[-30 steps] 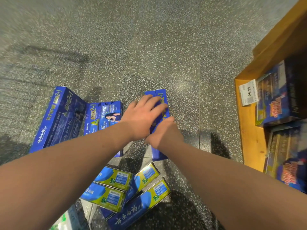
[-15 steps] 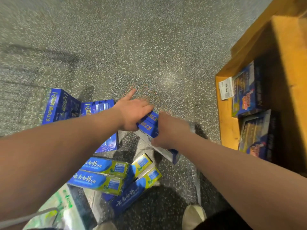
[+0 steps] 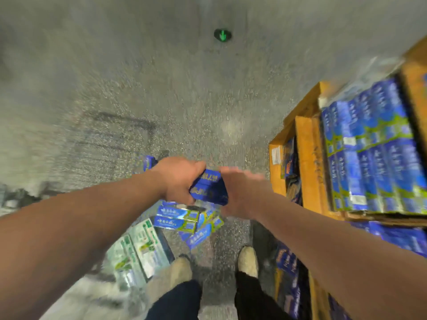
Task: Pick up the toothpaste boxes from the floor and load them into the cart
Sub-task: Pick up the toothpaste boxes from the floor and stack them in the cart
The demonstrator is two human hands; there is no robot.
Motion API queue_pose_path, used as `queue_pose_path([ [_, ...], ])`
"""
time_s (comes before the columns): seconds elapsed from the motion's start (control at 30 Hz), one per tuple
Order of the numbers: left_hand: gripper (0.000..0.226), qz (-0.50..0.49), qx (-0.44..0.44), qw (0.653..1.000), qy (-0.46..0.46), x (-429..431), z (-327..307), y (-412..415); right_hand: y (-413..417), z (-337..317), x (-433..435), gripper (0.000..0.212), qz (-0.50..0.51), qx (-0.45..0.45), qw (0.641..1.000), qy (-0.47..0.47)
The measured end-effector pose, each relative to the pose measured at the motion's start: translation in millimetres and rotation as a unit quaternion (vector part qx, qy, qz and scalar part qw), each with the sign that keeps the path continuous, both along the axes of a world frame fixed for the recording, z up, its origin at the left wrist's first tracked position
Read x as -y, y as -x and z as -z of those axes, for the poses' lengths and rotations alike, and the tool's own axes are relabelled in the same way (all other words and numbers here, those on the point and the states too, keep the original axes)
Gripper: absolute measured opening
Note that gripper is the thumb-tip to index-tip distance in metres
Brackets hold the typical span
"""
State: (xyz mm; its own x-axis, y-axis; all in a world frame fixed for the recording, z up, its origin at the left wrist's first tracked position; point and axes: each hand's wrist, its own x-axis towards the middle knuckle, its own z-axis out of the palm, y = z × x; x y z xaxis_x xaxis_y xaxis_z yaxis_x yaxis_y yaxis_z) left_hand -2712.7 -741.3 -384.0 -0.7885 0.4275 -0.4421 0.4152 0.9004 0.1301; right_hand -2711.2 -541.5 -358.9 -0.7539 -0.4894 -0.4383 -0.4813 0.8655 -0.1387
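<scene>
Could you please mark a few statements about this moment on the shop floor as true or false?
1. The left hand grips dark blue toothpaste boxes. True.
2. The wooden shelf stands on the person's left. False: it is on the right, stacked with blue boxes.
3. Blue and green toothpaste boxes lie on the floor below the hands. True.
4. The person is barefoot. False: they wear light shoes.
5. A green arrow marks the floor ahead. True.
</scene>
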Motion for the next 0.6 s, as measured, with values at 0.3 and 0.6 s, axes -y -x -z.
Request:
queue_pose_path([
  [0.3,0.059,0.008,-0.121,0.992,0.043,38.7,-258.6,-76.5,-64.0,-225.9,38.4,0.078,-0.049,-0.092,0.995,-0.008],
  [0.6,0.065,-0.132,-0.131,0.978,0.096,86.3,-398.3,-219.5,-158.2,-355.2,98.4,0.052,-0.152,-0.16,0.974,0.053],
])
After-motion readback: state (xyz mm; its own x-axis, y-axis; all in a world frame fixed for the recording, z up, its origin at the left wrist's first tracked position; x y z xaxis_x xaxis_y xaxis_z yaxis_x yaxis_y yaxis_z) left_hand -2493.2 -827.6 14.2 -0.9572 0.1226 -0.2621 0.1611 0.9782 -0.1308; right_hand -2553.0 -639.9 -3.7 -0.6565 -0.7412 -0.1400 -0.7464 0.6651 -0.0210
